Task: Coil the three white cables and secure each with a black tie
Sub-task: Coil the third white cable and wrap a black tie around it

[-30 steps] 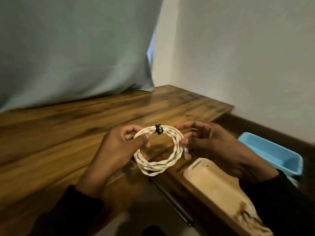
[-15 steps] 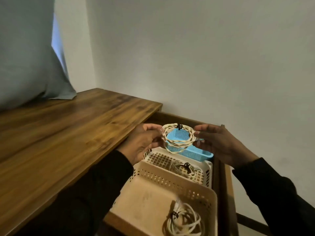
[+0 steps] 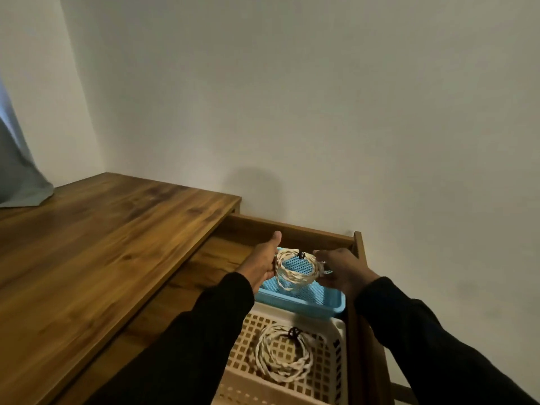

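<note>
A coiled white cable (image 3: 295, 276) with a black tie (image 3: 301, 254) at its top hangs over the blue basket (image 3: 304, 303). My left hand (image 3: 263, 264) holds its left side, thumb up. My right hand (image 3: 340, 271) holds its right side, fingers curled round the coil. A second tied white coil (image 3: 282, 356) lies in the white lattice basket (image 3: 339, 358) just below. Both baskets sit in an open wooden drawer (image 3: 292, 229).
A wooden tabletop (image 3: 96, 247) stretches to the left of the drawer. A grey-blue curtain (image 3: 17, 171) hangs at the far left. A plain wall stands behind. The edge of a beige basket (image 3: 230, 381) shows at the bottom.
My view swung right from the tabletop to the drawer. Both hands carried the tied coil forward and down over the blue basket.
</note>
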